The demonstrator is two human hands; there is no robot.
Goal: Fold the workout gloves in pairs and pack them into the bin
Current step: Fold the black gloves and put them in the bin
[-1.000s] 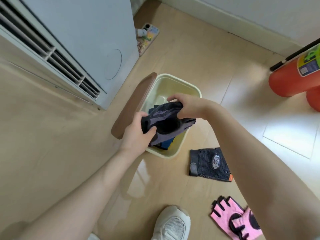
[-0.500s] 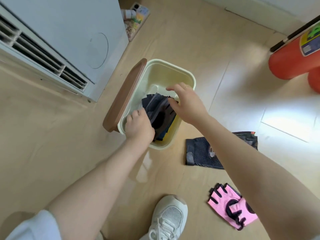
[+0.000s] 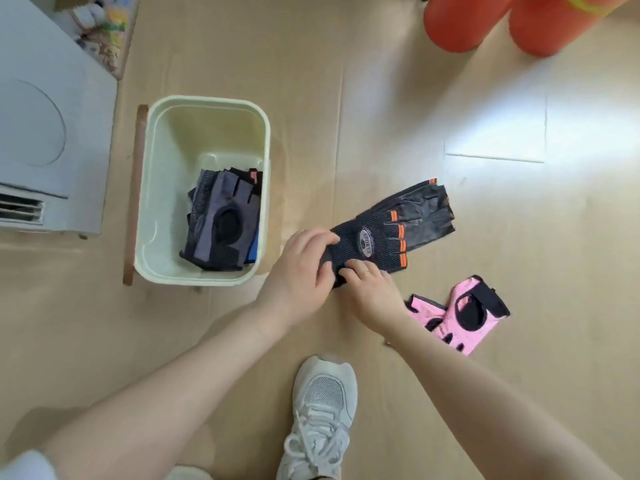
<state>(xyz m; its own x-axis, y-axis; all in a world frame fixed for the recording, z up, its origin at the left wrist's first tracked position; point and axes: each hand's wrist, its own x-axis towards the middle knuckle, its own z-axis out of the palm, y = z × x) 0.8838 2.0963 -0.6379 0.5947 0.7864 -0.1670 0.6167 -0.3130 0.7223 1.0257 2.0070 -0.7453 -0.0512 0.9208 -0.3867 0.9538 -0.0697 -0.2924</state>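
Note:
A cream plastic bin (image 3: 166,188) stands on the floor with a folded grey and black glove pair (image 3: 221,223) inside, over something blue. To its right lie black mesh gloves with orange trim (image 3: 391,233), stacked and stretched out flat. My left hand (image 3: 301,268) grips their wrist end from the left. My right hand (image 3: 370,289) presses its fingers on the same end from below. A pink and black glove pair (image 3: 457,313) lies on the floor just right of my right hand.
A brown lid (image 3: 133,195) leans along the bin's left side. A white appliance (image 3: 45,133) stands at the left. Two orange cylinders (image 3: 502,22) are at the top right. My white shoe (image 3: 322,410) is on the floor below my hands.
Both hands left the grey glove pair in the bin and moved right onto the black mesh gloves. The view has tilted down and shifted right.

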